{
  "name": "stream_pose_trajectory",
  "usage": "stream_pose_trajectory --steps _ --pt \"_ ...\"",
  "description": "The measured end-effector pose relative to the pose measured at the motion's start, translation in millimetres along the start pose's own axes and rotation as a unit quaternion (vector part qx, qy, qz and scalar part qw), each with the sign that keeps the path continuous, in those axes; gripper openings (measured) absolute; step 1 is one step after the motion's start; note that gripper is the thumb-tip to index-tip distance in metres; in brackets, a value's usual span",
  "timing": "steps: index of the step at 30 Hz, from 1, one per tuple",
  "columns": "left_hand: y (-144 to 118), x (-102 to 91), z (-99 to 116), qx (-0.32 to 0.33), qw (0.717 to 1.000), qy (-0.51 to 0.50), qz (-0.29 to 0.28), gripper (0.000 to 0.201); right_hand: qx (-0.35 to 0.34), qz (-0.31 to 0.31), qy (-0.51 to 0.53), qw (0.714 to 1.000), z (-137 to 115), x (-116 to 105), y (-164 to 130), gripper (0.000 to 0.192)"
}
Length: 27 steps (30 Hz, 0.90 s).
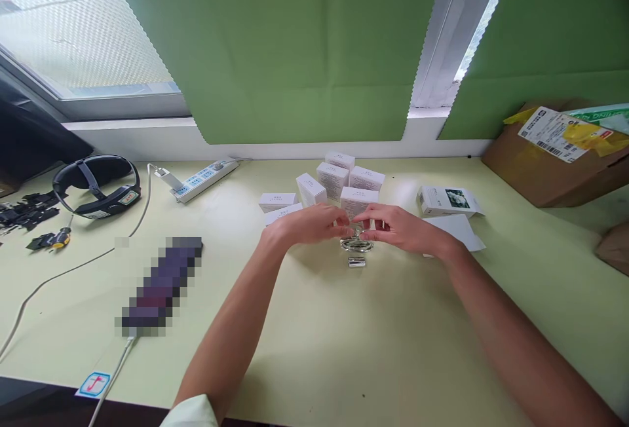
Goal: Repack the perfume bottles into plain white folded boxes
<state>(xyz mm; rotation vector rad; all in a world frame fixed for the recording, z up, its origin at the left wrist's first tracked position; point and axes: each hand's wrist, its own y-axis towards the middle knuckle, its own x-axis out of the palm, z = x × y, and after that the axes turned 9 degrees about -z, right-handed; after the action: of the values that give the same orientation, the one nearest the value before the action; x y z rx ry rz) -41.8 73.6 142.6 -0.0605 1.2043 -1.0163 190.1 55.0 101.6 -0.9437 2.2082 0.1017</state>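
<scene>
My left hand [327, 222] and my right hand [386, 225] meet over the middle of the table, fingers curled in toward each other. Between their fingertips is the top of a shiny metal piece [357, 244] with a wide oval rim; its exact kind is unclear. Both thumbs and forefingers seem to pinch its upper part, which they partly hide. Just in front of it lies a short silver cylinder [356, 262]. Behind the hands stand several small white boxes [333, 180], and another white box [281, 213] lies beside my left wrist.
Right of my hands lie a printed white box [449, 200] and a white sheet or flat box [457, 230]. A large cardboard box [555, 158] stands at the far right. Leftward are a blurred phone [162, 283] on a cable, a power strip [206, 180] and a black headset [98, 186].
</scene>
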Motion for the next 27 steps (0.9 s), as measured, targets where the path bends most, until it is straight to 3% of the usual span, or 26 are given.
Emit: stream_pose_trajectory --steps 7,13,21,27 --pt "13 6.9 6 0.048 0.998 0.016 0.036 0.048 0.105 -0.072 -0.014 0.992 13 3 -1 0.049" --pt "22 13.0 8 0.05 0.998 0.011 0.031 0.052 0.115 -0.084 -0.059 0.988 20 12 7 0.028" --pt "26 14.9 6 0.049 0.998 0.006 0.025 0.051 0.121 -0.078 -0.044 0.989 16 10 5 0.032" --pt "28 14.7 4 0.021 1.0 0.001 0.01 0.052 0.12 -0.078 -0.057 0.988 22 12 7 0.023"
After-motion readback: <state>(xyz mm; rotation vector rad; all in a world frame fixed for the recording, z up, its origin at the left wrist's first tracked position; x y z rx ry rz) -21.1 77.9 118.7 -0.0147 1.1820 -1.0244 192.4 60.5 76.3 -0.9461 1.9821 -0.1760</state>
